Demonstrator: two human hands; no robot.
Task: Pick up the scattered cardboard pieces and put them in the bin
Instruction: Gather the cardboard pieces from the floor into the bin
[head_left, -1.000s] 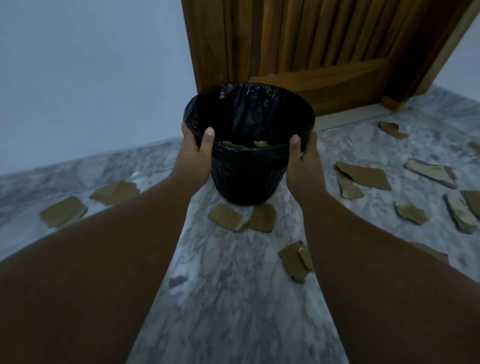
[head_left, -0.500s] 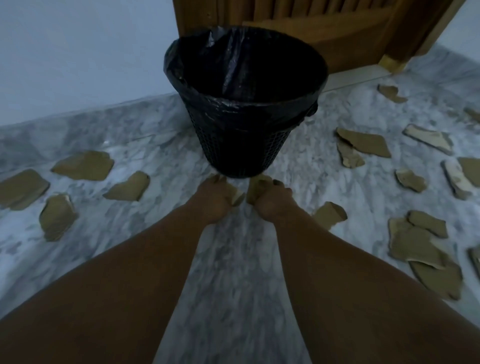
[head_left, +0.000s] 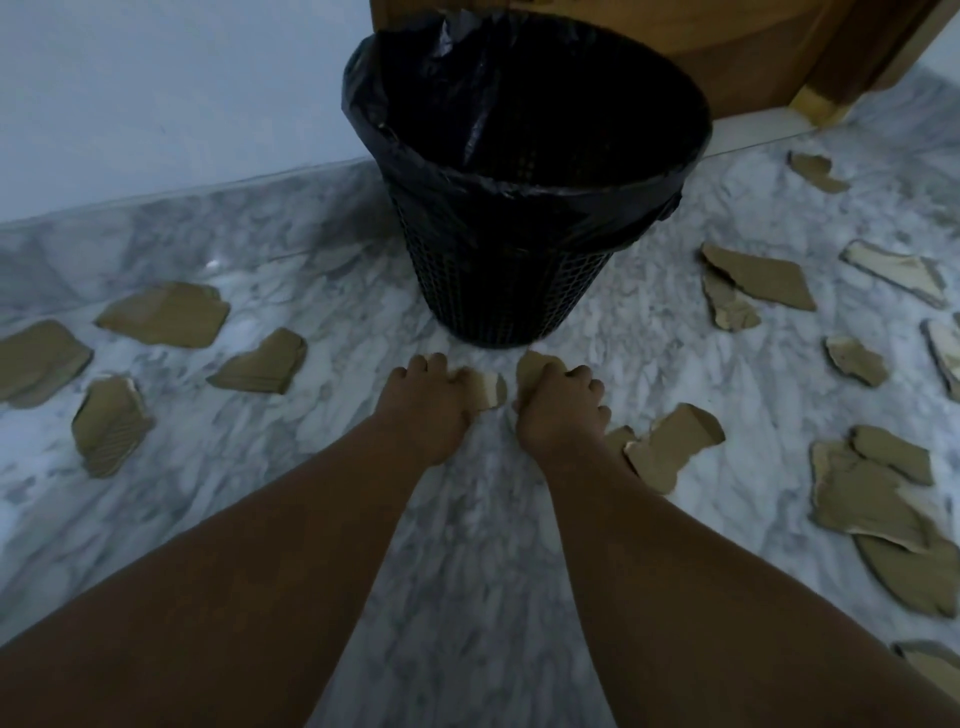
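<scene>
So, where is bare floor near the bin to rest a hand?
Bare grey-white marble floor lies between the forearms and just left of the black lined mesh bin. Torn brown cardboard pieces crowd the right side.

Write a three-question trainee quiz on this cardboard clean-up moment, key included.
1. True or false: the bin stands upright on the marble floor, beyond both hands.
2. What does the left hand grip? A) the bin's rim B) a cardboard piece on the floor C) nothing
3. Fill in: the right hand grips a second cardboard piece lying close to the bin's ____.
Key: 1 true; 2 B; 3 base.
</scene>
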